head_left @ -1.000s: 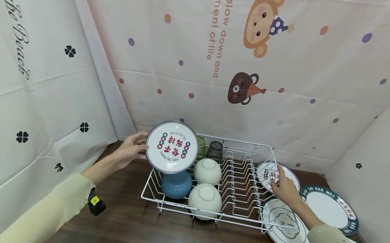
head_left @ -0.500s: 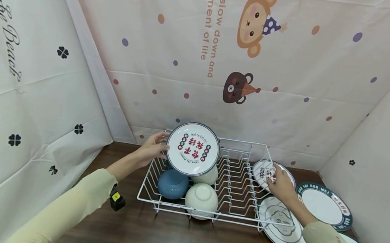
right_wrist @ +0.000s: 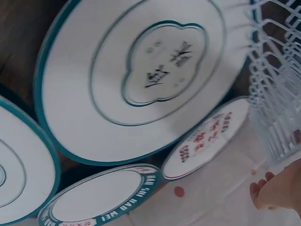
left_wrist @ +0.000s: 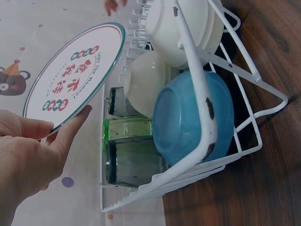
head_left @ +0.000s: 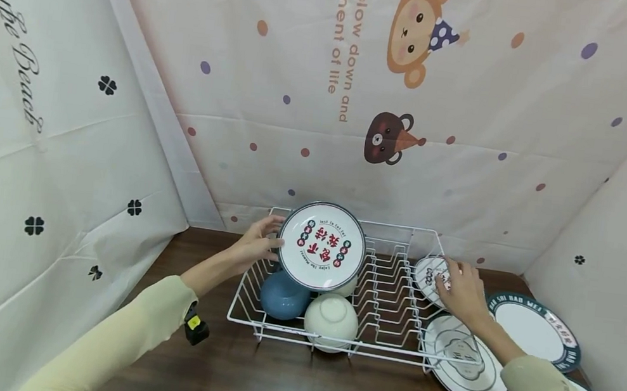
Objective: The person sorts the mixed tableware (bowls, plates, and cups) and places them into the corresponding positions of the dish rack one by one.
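Left hand: it (head_left: pixel 255 245) pinches the left rim of the raised plate, thumb on the printed face and fingers behind.
Raised plate: white with a dark rim and red writing, this plate (head_left: pixel 322 246) is held up over the left rear part of the dish rack (left_wrist: pixel 208 129), tilted with its print toward the head camera.
Right hand: it (head_left: pixel 463 291) is at the rack's right end, fingers loosely bent and slightly apart, pinching nothing; whether a fingertip touches the wire I cannot tell.
Blue bowl: upside down (head_left: pixel 284 295) in the rack's front left corner.
White bowls: two, also upside down, right of the blue one inside the rack; the front one (head_left: pixel 331 321) shows fully, the rear one is partly covered by the raised plate.
Glasses: a green glass (left_wrist: pixel 129 127) and a grey glass (left_wrist: pixel 136 162) among those in the rack's rear left corner.
Other plates: just outside the rack's right end, a small plate (head_left: pixel 426 277) toward the back and a large plate (head_left: pixel 462 364) toward the front; farther right, a green-banded plate (head_left: pixel 531 330).
Table: brown wood (head_left: pixel 248 380) under the rack.
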`<state>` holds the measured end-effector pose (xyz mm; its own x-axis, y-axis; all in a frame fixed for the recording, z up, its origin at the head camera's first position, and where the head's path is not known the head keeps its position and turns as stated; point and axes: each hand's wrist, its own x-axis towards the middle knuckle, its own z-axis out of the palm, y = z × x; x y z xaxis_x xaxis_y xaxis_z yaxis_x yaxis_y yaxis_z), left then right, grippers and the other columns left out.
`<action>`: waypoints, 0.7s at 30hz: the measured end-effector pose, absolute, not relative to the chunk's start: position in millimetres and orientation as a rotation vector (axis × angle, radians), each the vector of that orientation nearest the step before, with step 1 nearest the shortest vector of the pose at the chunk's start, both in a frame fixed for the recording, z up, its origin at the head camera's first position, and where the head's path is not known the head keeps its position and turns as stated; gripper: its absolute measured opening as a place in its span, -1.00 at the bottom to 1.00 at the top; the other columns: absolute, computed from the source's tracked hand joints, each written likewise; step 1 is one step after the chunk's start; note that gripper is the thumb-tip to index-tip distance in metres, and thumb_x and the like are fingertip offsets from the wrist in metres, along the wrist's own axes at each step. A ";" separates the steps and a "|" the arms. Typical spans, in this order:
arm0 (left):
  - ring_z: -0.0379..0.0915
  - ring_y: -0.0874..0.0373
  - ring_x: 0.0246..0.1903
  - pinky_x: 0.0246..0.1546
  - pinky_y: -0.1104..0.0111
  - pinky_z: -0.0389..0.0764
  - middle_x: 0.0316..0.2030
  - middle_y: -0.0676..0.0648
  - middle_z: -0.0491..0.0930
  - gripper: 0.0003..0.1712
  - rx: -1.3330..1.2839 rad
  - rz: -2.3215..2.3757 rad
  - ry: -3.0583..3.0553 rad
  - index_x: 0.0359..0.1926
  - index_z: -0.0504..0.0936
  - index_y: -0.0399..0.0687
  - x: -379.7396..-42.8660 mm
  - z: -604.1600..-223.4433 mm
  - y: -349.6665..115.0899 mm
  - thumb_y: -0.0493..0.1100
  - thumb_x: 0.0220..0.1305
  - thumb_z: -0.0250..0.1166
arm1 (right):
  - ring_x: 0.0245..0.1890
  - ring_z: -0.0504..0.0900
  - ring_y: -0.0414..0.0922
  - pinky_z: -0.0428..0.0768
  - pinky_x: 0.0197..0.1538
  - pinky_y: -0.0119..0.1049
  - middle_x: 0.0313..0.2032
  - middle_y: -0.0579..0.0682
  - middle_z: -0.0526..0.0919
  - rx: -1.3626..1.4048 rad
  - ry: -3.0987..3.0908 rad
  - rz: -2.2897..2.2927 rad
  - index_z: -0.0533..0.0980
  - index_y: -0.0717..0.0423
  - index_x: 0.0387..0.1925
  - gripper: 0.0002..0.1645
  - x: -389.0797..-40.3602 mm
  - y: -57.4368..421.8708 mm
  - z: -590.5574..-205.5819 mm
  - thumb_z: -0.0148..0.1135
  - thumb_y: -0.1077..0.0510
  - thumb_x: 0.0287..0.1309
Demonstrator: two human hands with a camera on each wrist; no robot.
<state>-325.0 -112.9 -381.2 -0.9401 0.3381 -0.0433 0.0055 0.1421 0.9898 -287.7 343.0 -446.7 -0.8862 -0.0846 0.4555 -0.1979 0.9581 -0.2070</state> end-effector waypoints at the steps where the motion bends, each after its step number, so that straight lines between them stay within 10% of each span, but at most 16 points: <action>1: 0.58 0.08 -0.06 -0.12 0.26 0.74 0.34 -0.32 0.33 -0.43 0.331 1.879 2.162 0.45 0.27 -0.13 -324.7 -381.1 -111.6 -0.40 0.49 0.05 | 0.08 0.45 0.52 0.47 0.06 0.40 0.10 0.62 0.44 0.204 -2.662 0.374 0.32 0.54 0.29 -0.36 -287.7 342.2 -441.3 0.20 0.22 0.30; 21: 0.60 0.14 -0.09 -0.06 0.22 0.74 0.30 -0.27 0.37 -0.45 0.446 1.931 2.091 0.43 0.29 -0.06 -314.8 -378.9 -82.4 -0.41 0.50 0.04 | 0.35 0.41 0.42 0.53 0.30 0.02 0.45 0.56 0.13 0.689 -2.744 1.889 -0.29 0.29 0.61 -0.19 -271.2 243.9 -380.9 -0.16 0.17 0.61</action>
<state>-314.8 -82.4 -378.9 -0.9193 0.3931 0.0171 0.0483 0.0695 0.9964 -271.2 243.9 -380.9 -0.8855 -0.4645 0.0133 -0.1783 0.3130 -0.9329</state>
